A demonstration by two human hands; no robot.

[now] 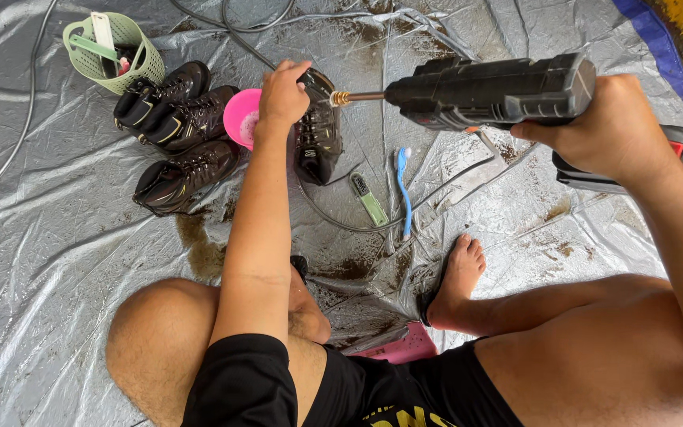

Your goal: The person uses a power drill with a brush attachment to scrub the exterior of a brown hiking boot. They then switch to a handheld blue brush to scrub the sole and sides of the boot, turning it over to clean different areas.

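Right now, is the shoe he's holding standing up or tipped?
Tipped: the left hand holds the dark shoe on its side, toward the sprayer.

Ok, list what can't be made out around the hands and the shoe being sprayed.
Head view only:
- Black shoe: its top is covered by the left hand.
- Spray gun: trigger and grip hidden behind the right hand.
- Pink bowl: partly behind the left wrist.
- Green basket: contents too small to identify.

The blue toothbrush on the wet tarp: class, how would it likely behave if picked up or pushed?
The blue toothbrush looks thin and slender, so probably light. It lies flat on the wet, muddy tarp, so its handle may be slippery, and a push would likely slide rather than roll it. Its long narrow handle might flex slightly.
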